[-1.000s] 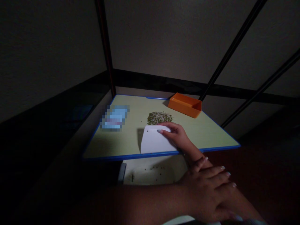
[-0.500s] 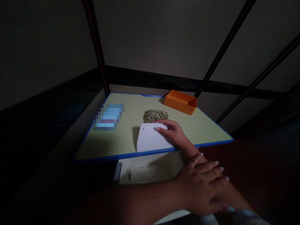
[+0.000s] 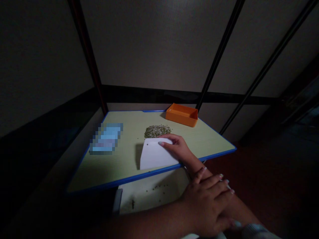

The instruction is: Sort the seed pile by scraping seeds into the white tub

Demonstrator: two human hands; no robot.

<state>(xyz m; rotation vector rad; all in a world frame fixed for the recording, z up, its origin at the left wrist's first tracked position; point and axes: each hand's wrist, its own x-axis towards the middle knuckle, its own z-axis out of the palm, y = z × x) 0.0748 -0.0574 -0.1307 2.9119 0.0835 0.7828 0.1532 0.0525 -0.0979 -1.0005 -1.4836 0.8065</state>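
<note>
Right hand (image 3: 175, 147) reaching forward, palm down, fingers gently curved, wrist angled. Left arm (image 3: 154, 222) stretched across from lower left, left hand (image 3: 205, 205) flat and open, fingers slightly spread, lying over right forearm (image 3: 241, 212).

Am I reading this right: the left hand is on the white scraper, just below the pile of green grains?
No, the hand is wrong. The head view shows the right hand on the white plastic scraper, just below the pile of green grains. The left hand lies across the right forearm.
</note>
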